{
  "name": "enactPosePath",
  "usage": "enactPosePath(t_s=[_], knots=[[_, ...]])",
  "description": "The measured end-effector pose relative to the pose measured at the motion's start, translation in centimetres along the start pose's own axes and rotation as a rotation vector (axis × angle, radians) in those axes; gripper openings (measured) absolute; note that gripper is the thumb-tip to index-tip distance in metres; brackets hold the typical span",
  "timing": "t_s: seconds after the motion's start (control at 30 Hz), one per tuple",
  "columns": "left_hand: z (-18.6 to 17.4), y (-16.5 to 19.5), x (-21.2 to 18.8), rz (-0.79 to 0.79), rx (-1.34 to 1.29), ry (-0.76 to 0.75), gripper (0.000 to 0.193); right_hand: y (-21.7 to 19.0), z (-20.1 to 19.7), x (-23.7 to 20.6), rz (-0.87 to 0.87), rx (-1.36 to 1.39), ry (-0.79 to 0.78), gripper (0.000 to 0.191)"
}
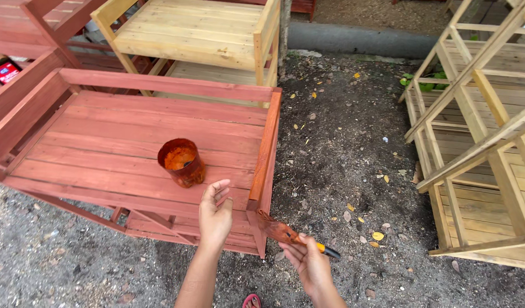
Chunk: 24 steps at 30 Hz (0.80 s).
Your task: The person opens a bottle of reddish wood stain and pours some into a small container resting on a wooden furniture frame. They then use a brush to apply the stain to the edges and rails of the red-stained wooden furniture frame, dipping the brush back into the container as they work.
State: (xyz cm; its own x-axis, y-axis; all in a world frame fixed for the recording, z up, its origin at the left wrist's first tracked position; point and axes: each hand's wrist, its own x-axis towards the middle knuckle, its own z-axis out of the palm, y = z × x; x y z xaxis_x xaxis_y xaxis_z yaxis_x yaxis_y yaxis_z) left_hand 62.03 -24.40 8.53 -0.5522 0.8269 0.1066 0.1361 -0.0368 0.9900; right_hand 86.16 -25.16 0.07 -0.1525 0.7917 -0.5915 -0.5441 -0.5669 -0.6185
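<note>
1. Rust-stained round tin can (pixel 181 162): stands on the red-stained slatted wooden bench (pixel 103 154); holds what looks like orange-red stain.
2. Ground: grey gravel and dark soil (pixel 342 148); unpainted pale wooden frames (pixel 479 131) at your right.
3. Your left hand (pixel 215 217): empty, fingers loosely spread, near the can.
4. Your right hand (pixel 309 265): gripping a stain-coated paintbrush (pixel 285 232), bristles on the bench's corner post.

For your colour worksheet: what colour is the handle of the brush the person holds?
The brush handle is yellow next to the bristles and black at its end, seen in the head view, held in the right hand.

A stain-coated paintbrush (pixel 282 232) with a yellow-and-black handle lies slanted, bristles touching the red-stained wooden frame's (pixel 264 154) corner post; an orange-smeared paint can (pixel 181 162) stands upright on its slats
</note>
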Motion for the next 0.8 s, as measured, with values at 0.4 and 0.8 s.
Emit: enactPosePath(t_s=[0.4,0.8], knots=[[-8.8,-2.1,4.9,-0.04,0.273,0.326,0.08,-7.9,11.8,0.3,-0.295,0.107,-0.08,0.017],[-16.3,-6.7,16.3,0.113,0.106,-0.21,0.119,-1.1,32.6,1.3,-0.889,-0.627,-0.086,0.02]])
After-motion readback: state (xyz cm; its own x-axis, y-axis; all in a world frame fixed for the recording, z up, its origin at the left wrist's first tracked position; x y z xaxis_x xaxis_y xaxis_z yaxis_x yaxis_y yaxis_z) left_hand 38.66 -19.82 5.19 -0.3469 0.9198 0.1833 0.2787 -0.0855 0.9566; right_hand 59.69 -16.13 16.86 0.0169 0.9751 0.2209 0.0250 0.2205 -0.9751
